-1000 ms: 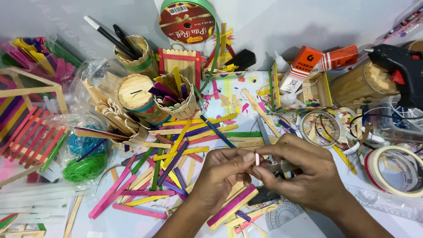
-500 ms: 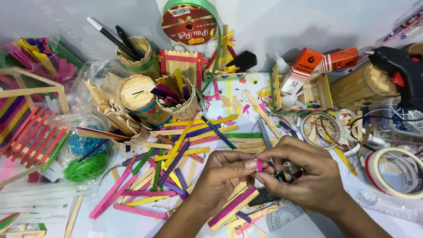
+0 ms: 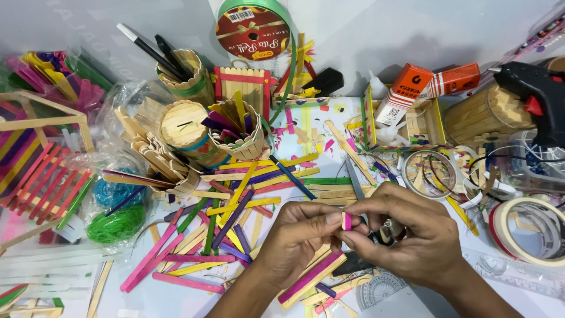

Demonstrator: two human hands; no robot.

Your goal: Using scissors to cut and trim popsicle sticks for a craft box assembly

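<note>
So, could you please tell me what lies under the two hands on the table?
Under the left hand and right hand, which pinch a small pink stick piece, lie a pink-and-yellow stick bundle and a protractor. Whatever sits directly beneath the palms is covered.

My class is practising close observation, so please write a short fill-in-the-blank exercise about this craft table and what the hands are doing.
1. Both hands, the left hand and the right hand, pinch a short stick piece coloured ____.
2. The black glue gun lies at the table's far ____ side.
3. The ribbon spool at the top holds ____ ribbon.

Missing words: pink; right; green
</note>
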